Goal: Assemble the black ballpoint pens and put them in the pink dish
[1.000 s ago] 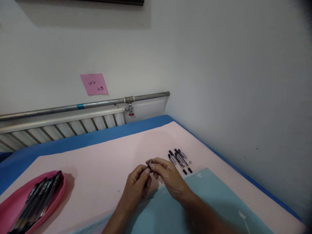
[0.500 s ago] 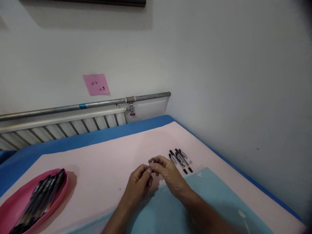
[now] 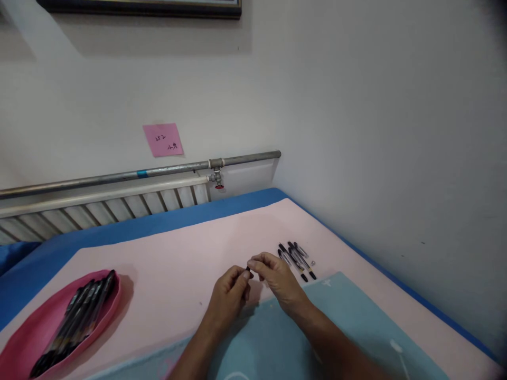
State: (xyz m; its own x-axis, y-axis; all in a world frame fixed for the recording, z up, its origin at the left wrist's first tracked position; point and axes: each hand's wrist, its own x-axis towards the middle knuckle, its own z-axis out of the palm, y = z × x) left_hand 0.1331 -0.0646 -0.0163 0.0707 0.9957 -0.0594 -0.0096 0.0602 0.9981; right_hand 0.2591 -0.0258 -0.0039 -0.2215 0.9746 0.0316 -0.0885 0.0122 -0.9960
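Note:
My left hand (image 3: 228, 289) and my right hand (image 3: 278, 277) meet over the near part of the table, fingertips almost touching. Between them shows the end of a small black piece (image 3: 248, 269), like a pen part; the fingers cover most of it. The left thumb and forefinger are closed around it, and the right thumb and forefinger pinch at its upper end. Just right of my right hand lie several pen parts (image 3: 295, 257), clear barrels and black caps, on the pink sheet. A tiny clear piece (image 3: 312, 263) rests beside them.
At the left, a pink bowl (image 3: 27, 330) holds several black-capped pens (image 3: 77, 319). A pink sheet (image 3: 170, 279) and a light blue cloth (image 3: 356, 322) cover the blue table edge (image 3: 222, 205). A radiator (image 3: 114, 210) and pipe (image 3: 253, 157) run along the wall.
The view has shifted slightly. The right fingertips have turned a little, and a black end shows between the hands where a small shiny spot showed before.

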